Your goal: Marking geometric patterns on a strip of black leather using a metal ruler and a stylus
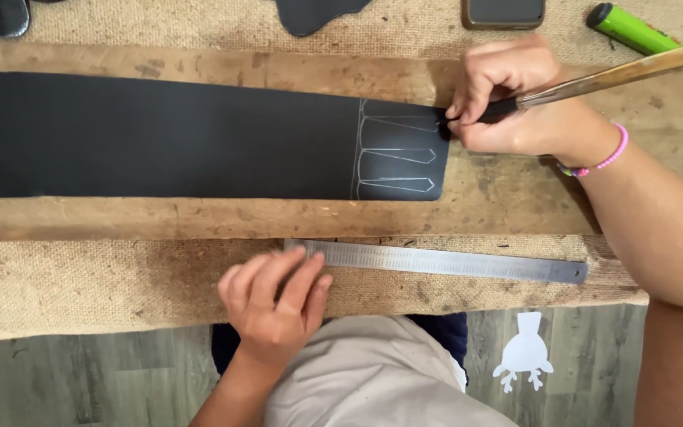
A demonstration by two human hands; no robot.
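Long black leather strip (160,134) lies flat on a worn wooden board (199,217), long axis running left-right, reaching far out to the left of both hands. Its right end carries pale scribed lines, a cross line plus narrow tapered shapes (401,150) pointing along the strip. Left hand (274,304) sits below the strip, well apart from it, fingers loosely curled and pressed down on the burlap cover (81,292), holding nothing; fingertips touch or nearly touch the left end of a steel ruler (444,261), which lies parallel to the strip and extends rightward from those fingers. Right hand (507,99) is clenched round the dark ferrule of a long-handled tool (610,75), wooden handle angling up and to the right past the wrist; the working tip meets the strip at its top right corner, just left of the fingertips. So the marked end lies directly left of and slightly below the right fingers, touching the tool tip; right hand is far nearer the strip than the left. Pink bead bracelet (606,158) on the right wrist. Beyond the right fingers, at the top edge: a dark phone-like slab (503,12), then a green lighter-shaped thing (630,28). Dark leather offcuts (314,12) top left and centre.
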